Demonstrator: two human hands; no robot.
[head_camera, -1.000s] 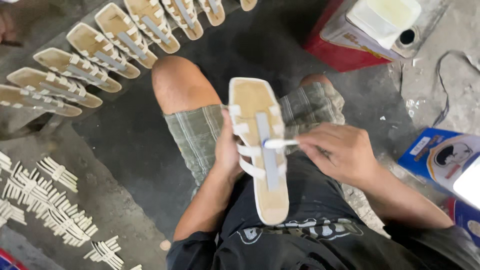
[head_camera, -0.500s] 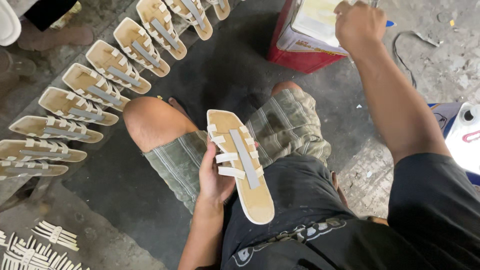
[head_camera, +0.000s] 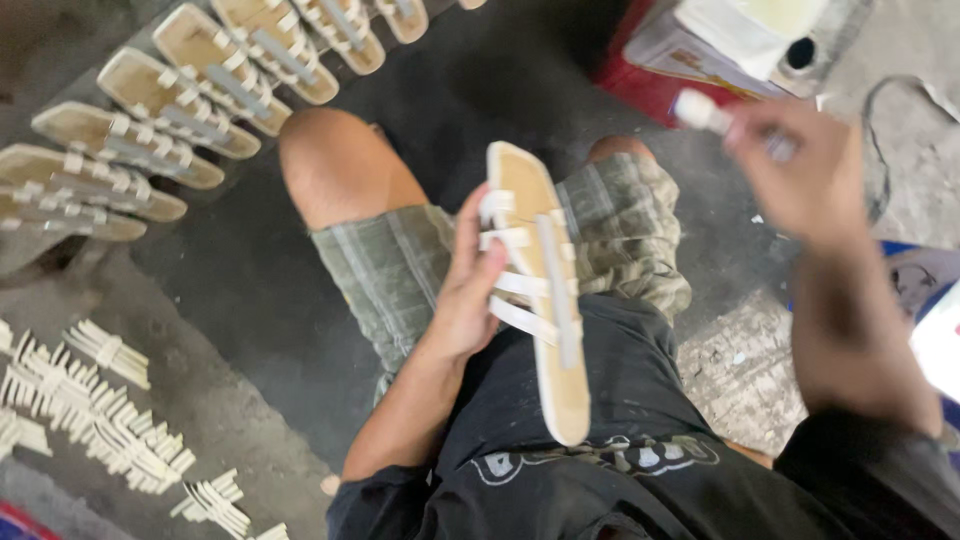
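Dark concrete floor (head_camera: 250, 280). Left hand (head_camera: 465, 290) fingers curled around sandal (head_camera: 535, 290); right hand (head_camera: 795, 170), above-right of sandal, pinches blurred white applicator (head_camera: 700, 110). Risk: drips on straps.

Tan strappy sandal (head_camera: 540, 290) held upright over lap; small white stick (head_camera: 702, 110) raised.

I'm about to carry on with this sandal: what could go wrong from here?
The left hand grips the sandal only along one edge, so it might twist or slip off the lap. The right hand carries a small white-tipped tool in a blur; any wet glue on it could drip on the shorts. The open can nearby could tip.
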